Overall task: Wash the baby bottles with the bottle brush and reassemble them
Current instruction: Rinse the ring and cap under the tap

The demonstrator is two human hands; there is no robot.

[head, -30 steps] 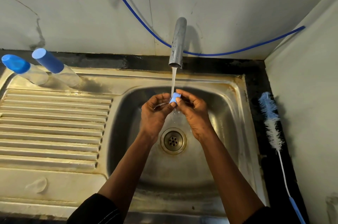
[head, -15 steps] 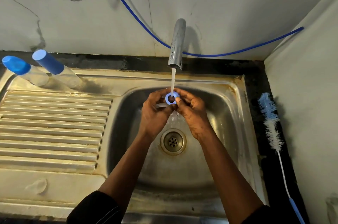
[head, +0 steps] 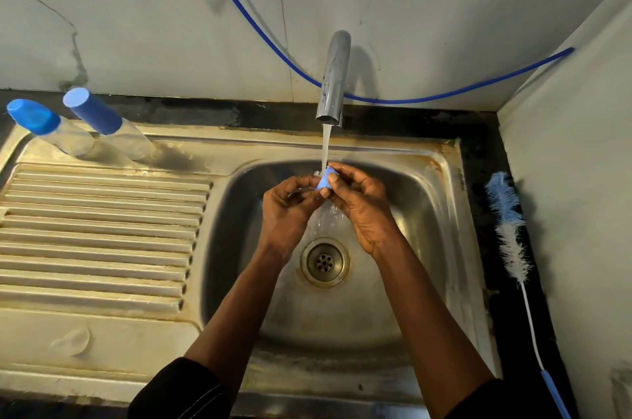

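Pinching a small blue piece between them, both hands meet over the middle of the sink basin. The right hand grips the piece with thumb and curled fingertips from the right. The left hand has its fingers curled in and nips the piece's lower left end. The piece sits right in the water stream that falls from the tap (its exact shape is hard to read from this angle). Something pale glints inside the left hand's curled fingers, but I cannot tell what it is. Water splashes down below the hands toward the drain, which lies just nearer in the basin.

To the left of the basin runs the ribbed draining board. At its far left edge stand two clear baby bottles with blue caps, side by side and well apart from the hands. On the black counter right of the sink lies the bottle brush, its blue and white bristles at the far end and its thin handle pointing near. A blue hose sags along the wall behind the tap.
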